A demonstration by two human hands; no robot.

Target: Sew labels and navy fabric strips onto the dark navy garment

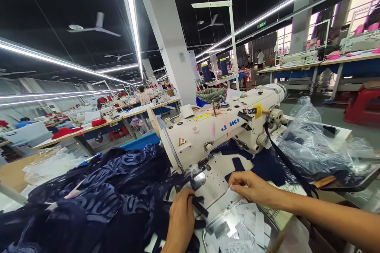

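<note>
A white Juki sewing machine (219, 130) stands on the table in front of me. My left hand (181, 215) is closed, pinching a dark strap and the navy patterned fabric (97, 197) just below the presser foot (197, 180). My right hand (252, 187) is closed in a pinch on a small white label, right of the needle. Beneath it sits a clear tray of white labels (240, 227).
A crumpled clear plastic bag (320, 142) lies to the right of the machine, over dark cloth. Blue thread cones (214, 72) stand on a rack behind. Rows of sewing tables with other people stretch away at left; a red stool (362, 104) stands at right.
</note>
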